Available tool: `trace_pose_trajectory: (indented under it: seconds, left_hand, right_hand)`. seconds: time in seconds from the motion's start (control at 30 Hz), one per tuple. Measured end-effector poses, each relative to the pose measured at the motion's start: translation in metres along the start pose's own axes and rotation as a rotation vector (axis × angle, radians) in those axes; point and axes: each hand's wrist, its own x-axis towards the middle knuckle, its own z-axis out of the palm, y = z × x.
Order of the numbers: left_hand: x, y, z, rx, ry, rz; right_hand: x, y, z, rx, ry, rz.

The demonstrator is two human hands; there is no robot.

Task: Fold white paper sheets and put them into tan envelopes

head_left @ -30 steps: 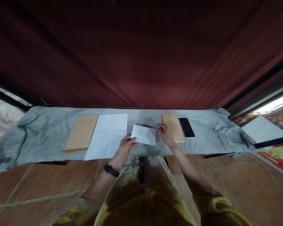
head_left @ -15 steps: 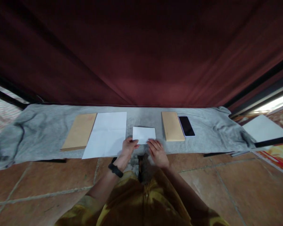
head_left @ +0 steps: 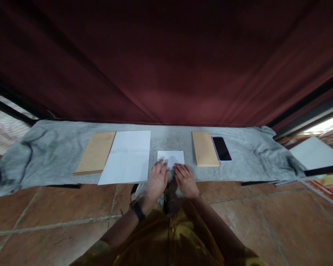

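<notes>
A small folded sheet of white paper [head_left: 170, 155] lies on the grey cloth in front of me. My left hand [head_left: 157, 179] rests flat on its near left part, palm down with the fingers stretched forward. On the near right part lie the fingertips of my right hand [head_left: 185, 180], also palm down and extended. The paper's near edge is partly hidden under both hands. A dark band [head_left: 138, 211] circles my left wrist. To the left of the folded paper is a larger stack or sheet of white paper [head_left: 129, 157] with a faint crease across it.
Brown envelopes [head_left: 96, 152] lie at the far left, and a narrower brown envelope stack [head_left: 205, 149] lies on the right beside a phone [head_left: 222, 149]. The grey cloth [head_left: 252, 155] covers a narrow table. A dark red curtain [head_left: 166, 74] hangs behind it.
My left hand has gone from pinching the folded paper's near left edge to lying flat on it. My right hand stays at the right side with its fingers on the paper.
</notes>
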Motion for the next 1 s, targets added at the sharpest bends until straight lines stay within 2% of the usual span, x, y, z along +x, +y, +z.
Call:
trace_pose_trajectory:
  seconds: [0.07,0.1,0.23,0.6,0.8,1.0]
  left_hand:
    - [-0.008,0.004,0.009,0.038,-0.097,0.157]
    - [-0.012,0.005,0.014,0.057,-0.122,0.177]
    - [-0.018,0.001,0.023,0.106,-0.156,0.159]
    - [-0.025,-0.018,0.019,0.148,-0.185,0.203]
    - [-0.015,-0.004,0.015,0.198,-0.213,0.163]
    - [-0.001,0.008,0.010,0.258,-0.257,0.185]
  right_hand:
    - [0.000,0.000,0.000,-0.002,-0.014,-0.002]
    - [-0.001,-0.001,-0.001,-0.004,-0.022,-0.005]
    - [-0.003,0.000,-0.003,-0.015,-0.039,-0.008]
    - [-0.010,0.008,-0.008,-0.018,0.019,0.006]
    - [-0.009,0.011,-0.008,-0.006,0.028,0.035]
    - [-0.002,0.016,-0.011,0.012,0.024,0.050]
